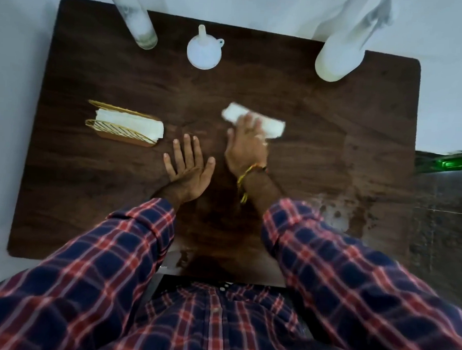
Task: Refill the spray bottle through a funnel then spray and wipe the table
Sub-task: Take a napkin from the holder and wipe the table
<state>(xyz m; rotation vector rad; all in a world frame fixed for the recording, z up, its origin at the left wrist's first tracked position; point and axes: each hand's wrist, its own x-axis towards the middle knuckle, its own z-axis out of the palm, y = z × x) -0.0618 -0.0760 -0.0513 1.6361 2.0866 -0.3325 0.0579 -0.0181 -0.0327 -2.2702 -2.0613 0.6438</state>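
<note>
My right hand (246, 146) presses a folded white tissue (272, 126) flat against the dark wooden table (332, 158), a little right of centre. My left hand (189, 163) rests flat on the table beside it, fingers spread, holding nothing. A white funnel (203, 50) stands upside down at the back centre, spout up. A white spray bottle (340, 57) stands at the back right, its top blurred and cut off. A clear bottle (140, 23) stands at the back left.
A gold wire holder with white tissues (128, 125) sits left of my left hand. Wet patches (337, 215) shine on the table near its front right. The table meets a white wall at the back and left.
</note>
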